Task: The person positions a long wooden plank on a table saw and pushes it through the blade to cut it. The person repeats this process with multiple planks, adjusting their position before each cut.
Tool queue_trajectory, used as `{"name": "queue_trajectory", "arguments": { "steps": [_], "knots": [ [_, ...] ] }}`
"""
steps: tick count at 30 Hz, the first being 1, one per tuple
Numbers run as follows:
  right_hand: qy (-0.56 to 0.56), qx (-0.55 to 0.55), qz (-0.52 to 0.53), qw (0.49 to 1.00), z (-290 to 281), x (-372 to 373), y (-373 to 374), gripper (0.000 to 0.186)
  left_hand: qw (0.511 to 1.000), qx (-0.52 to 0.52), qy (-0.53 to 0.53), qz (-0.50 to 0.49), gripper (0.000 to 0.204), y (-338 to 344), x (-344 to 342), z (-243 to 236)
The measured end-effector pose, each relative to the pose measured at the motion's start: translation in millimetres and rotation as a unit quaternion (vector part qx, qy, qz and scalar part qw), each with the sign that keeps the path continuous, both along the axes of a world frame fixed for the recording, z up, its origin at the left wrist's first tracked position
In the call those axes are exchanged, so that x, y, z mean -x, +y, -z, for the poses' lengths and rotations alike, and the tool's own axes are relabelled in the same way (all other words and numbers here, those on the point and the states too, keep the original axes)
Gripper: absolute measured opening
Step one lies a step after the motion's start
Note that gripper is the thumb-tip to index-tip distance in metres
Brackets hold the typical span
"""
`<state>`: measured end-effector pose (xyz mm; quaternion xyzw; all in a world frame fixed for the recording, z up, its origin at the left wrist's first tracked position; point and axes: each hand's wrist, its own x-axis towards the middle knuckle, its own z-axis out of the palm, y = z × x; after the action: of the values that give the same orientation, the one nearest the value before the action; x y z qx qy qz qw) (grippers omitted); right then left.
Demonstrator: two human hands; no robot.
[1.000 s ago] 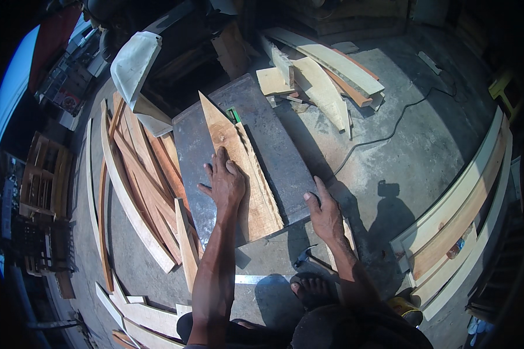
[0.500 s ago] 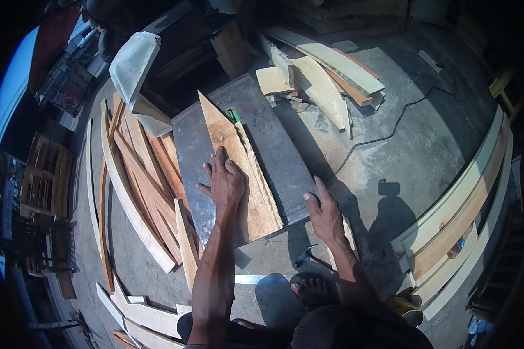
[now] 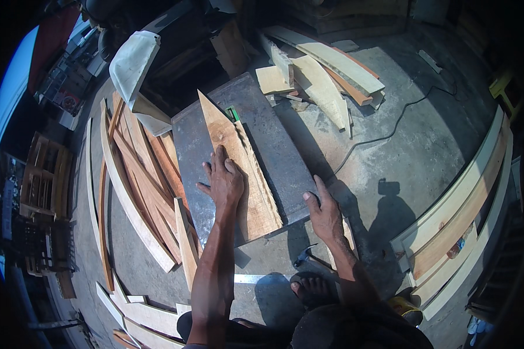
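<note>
A pointed wooden board (image 3: 247,186) with one rough, ragged edge lies flat on a dark metal saw table (image 3: 279,168). My left hand (image 3: 222,180) presses on the board with its fingers spread. At the table's near right corner my right hand (image 3: 325,214) rests against the edge, thumb and forefinger apart, holding nothing. Beyond the board's far part a small green piece (image 3: 232,113) shows on the tabletop, beside the ragged edge. What lies under my left palm is hidden.
Long planks (image 3: 140,168) lie piled left of the table. Curved boards (image 3: 320,87) are stacked beyond it, and more curved boards (image 3: 457,215) lie at right. A black cable (image 3: 390,135) crosses the floor. Near my foot is a hammer (image 3: 307,255). A white hood (image 3: 135,64) stands at the table's far left.
</note>
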<state>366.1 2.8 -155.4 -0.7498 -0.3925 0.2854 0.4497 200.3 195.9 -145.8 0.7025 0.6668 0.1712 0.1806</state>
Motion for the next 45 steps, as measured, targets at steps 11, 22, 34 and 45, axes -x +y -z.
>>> {"name": "queue_trajectory", "arguments": {
  "steps": [11, 22, 34, 45],
  "knots": [
    [-0.001, 0.003, 0.002, 1.000, -3.1, 0.6, 0.2, 0.061, 1.000, 0.005, -0.003, 0.001, 0.053, -0.5, -0.8, -3.9],
    [-0.009, 0.000, 0.000, 1.000, -2.3, 0.5, -0.3, 0.061, 1.000, -0.006, -0.009, 0.003, 0.053, 1.5, -0.1, -0.6],
    [0.001, 0.001, -0.006, 1.000, -2.5, -0.8, 0.6, 0.060, 1.000, -0.007, -0.006, -0.006, 0.052, 2.6, -0.1, 2.0],
    [0.003, 0.003, -0.007, 1.000, -1.2, -0.3, 0.4, 0.063, 1.000, -0.008, -0.006, -0.010, 0.052, 3.8, -0.9, 2.2]
  ]
}}
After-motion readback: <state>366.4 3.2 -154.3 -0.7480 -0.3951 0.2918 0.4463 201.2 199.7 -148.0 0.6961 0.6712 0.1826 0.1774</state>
